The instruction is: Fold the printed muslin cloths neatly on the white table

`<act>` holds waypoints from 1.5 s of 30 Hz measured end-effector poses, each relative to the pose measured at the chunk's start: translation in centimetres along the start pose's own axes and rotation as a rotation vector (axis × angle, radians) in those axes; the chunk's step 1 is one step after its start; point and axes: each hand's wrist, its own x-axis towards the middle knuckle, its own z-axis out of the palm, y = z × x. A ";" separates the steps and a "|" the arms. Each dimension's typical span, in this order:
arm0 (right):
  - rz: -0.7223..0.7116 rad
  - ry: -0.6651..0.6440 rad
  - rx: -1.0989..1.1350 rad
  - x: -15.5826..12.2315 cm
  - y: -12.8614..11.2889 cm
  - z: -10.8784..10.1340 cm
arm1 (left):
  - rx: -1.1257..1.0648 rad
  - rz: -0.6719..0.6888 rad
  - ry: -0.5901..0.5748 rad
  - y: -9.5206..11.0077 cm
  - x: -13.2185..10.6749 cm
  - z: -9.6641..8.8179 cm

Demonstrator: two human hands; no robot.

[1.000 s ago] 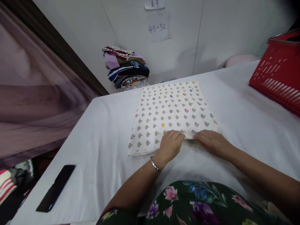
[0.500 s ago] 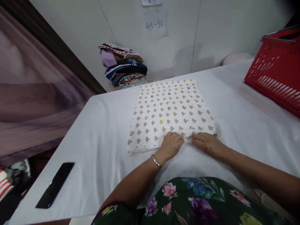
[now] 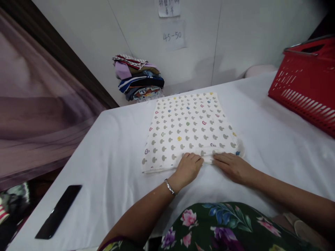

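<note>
A folded white cloth (image 3: 188,129) printed with small grey and coloured mushrooms lies flat on the white table (image 3: 110,167). My left hand (image 3: 187,169), with a silver bracelet at the wrist, rests on the cloth's near edge, fingers curled down onto the fabric. My right hand (image 3: 231,166) lies just beside it on the same edge, fingers stretched out and pressed flat. The two hands almost touch at the middle of the edge.
A red plastic basket (image 3: 306,87) stands at the table's right. A stack of folded clothes (image 3: 140,78) sits beyond the far edge by the wall. A black phone (image 3: 59,211) lies near the front left corner. A purple curtain (image 3: 39,104) hangs at left.
Both hands have stayed on the cloth's near edge and drawn slightly closer to me. The view shifted a little; the cloth has not visibly moved.
</note>
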 end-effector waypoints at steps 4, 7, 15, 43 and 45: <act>0.002 -0.021 0.009 -0.1 -0.2 -0.9 | 0.066 0.002 -0.039 0.2 0.2 -0.3; -0.010 -0.054 -0.050 0.1 -0.2 -1.3 | 0.125 0.012 -0.063 0.4 0.7 -0.3; 0.030 0.098 -0.104 0.4 0.7 -3.2 | 0.111 -0.034 0.044 1.3 1.7 -3.2; 0.053 -0.050 -0.051 -0.3 4.5 0.2 | 0.114 -0.232 0.114 1.5 -0.7 1.0; 0.142 -0.031 -0.059 -0.8 4.9 0.7 | 0.101 -0.234 0.132 1.5 -1.5 1.5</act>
